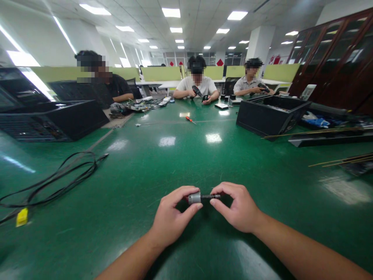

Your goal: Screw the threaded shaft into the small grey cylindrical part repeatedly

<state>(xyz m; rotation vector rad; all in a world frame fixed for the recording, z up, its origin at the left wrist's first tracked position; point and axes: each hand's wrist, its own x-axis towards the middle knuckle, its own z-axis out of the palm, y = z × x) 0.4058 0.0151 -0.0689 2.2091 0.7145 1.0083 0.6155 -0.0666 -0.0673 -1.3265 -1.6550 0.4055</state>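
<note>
Just above the green tabletop, my left hand [172,214] pinches a short silver metal cylinder [194,198] between thumb and fingers. From its right side a thin dark shaft [206,197] extends, with ring-like ridges towards its right end. The thumb and forefinger of my right hand [239,208] close on that ridged end. Cylinder and shaft lie in one line, roughly level; whether they are a single piece I cannot tell. Their exact kind does not show.
Looped black cables [84,173] with a yellow tag [22,217] lie at left. An orange-handled screwdriver [189,119] lies mid-table. Black computer cases stand left [87,120] and right [259,118]. Thin brass-coloured rods [335,161] are far right. Several people sit opposite, two holding power drills.
</note>
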